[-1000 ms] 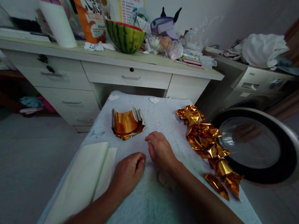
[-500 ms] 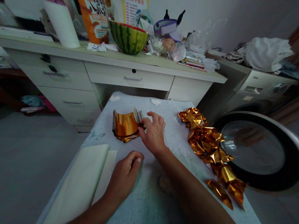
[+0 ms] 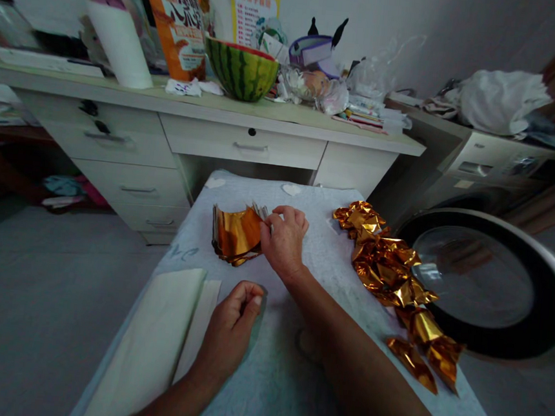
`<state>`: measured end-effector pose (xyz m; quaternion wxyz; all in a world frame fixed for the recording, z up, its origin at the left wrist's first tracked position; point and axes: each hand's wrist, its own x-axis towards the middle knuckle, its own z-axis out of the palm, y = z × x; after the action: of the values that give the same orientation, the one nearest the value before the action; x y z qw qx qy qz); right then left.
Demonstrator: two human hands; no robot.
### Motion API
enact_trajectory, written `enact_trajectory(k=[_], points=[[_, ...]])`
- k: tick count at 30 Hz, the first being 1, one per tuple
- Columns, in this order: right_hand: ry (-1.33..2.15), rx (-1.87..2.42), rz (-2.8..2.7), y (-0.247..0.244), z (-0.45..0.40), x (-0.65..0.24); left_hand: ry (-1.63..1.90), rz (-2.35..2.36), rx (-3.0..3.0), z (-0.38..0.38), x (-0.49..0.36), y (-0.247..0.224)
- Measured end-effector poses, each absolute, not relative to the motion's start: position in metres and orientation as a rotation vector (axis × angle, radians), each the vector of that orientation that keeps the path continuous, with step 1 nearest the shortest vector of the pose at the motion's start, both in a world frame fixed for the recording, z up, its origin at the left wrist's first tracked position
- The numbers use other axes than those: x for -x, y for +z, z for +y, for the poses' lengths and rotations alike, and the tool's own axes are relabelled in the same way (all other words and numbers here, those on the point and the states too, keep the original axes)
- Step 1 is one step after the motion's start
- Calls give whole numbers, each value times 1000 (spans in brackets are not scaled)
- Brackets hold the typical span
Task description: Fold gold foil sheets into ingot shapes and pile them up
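A stack of gold foil paper sheets (image 3: 236, 231) lies on the cloth-covered table, its sides curling upward. My right hand (image 3: 285, 238) is at the stack's right edge, thumb and fingers pinched on the raised edge of the foil paper. Nearer to me, my left hand (image 3: 236, 318) rests on the cloth in a loose fist, thumb against the curled fingers, and nothing shows in it. Along the table's right side runs a heap of folded gold foil pieces (image 3: 384, 262). Left of my left hand lies a folded pale sheet (image 3: 149, 339).
A desk (image 3: 208, 108) with drawers stands beyond the table, bearing a cut watermelon (image 3: 243, 72), an orange snack bag (image 3: 177, 24) and a white bottle (image 3: 120, 42). To the right, the round door (image 3: 553, 303) of a washing machine (image 3: 486, 158) hangs open beside the table.
My right hand has closed its fingers onto the right edge of the foil stack. My left hand has stayed almost still. The view has shifted slightly.
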<state>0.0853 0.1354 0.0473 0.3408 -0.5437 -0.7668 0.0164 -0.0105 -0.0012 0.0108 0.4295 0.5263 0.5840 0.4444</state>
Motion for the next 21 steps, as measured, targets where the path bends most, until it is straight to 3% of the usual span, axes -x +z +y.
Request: enact_trajectory(k=[10,21], points=[[132,1258,-1806,64,136,-107,1065,1449,-1295,-2,10,10],[1110,1008,-1149,54,99,-173,1159,1473,-1247,-2,11,12]])
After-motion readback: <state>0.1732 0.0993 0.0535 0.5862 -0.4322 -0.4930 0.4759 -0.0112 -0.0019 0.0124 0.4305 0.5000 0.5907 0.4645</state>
